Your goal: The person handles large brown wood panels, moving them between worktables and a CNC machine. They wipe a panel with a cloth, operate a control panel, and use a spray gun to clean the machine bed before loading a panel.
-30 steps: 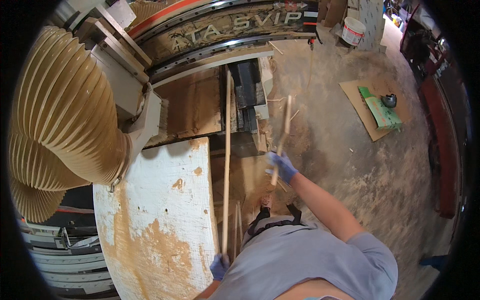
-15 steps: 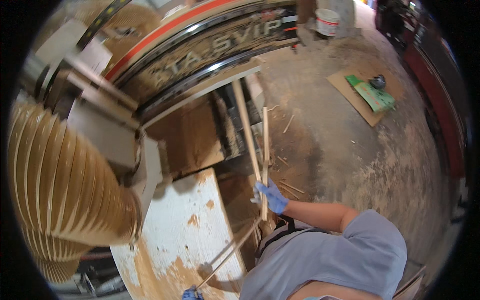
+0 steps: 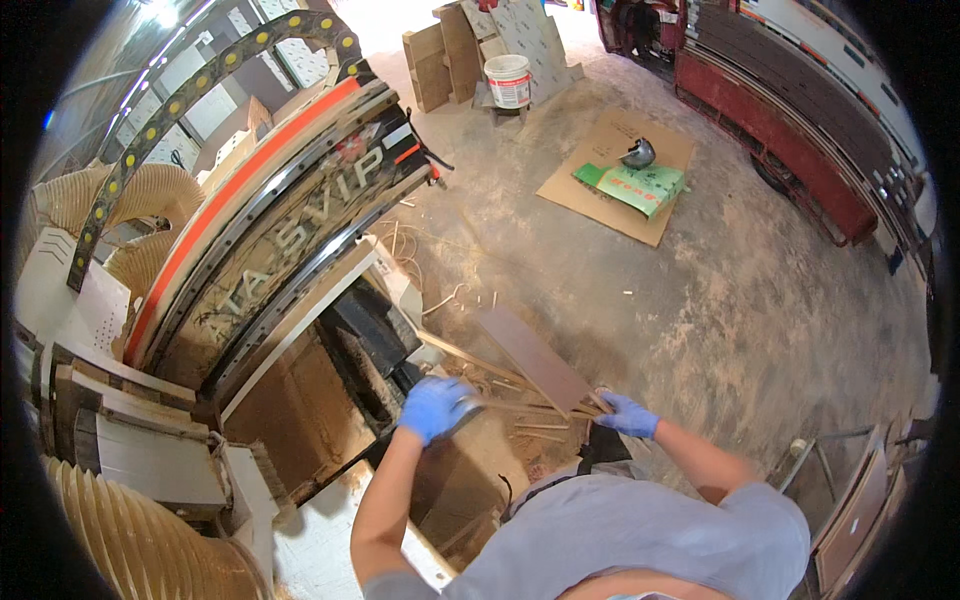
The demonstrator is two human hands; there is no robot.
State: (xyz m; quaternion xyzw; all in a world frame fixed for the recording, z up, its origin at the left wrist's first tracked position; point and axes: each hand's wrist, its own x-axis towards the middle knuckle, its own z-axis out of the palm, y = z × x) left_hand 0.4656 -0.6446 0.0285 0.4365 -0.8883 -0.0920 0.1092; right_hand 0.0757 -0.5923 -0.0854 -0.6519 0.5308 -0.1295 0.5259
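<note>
My right hand point(image 3: 628, 415), in a blue glove, is closed around the near ends of light wooden strips point(image 3: 470, 356). The near end of a flat brownish board point(image 3: 535, 358) also meets its fingers; the board slants away to the upper left. My left hand point(image 3: 432, 410), gloved too and smeared by motion, is at the left end of a thin strip point(image 3: 530, 407) that runs across to the right hand. Its fingers look closed there, though blur hides the exact grip. Both hands are in front of my body, beside the machine.
A large machine with an orange-striped beam point(image 3: 270, 225) and a ribbed hose point(image 3: 140, 530) stands on the left. A white panel point(image 3: 320, 540) lies near my left arm. Offcuts litter the floor. Farther off are a cardboard sheet point(image 3: 560, 190), a white bucket point(image 3: 508, 82) and a red cart point(image 3: 770, 140).
My left hand has come up from the bottom edge, nearer the right hand. The pieces in my right hand have swung from upright to slanting left. The view has shifted, showing more floor.
</note>
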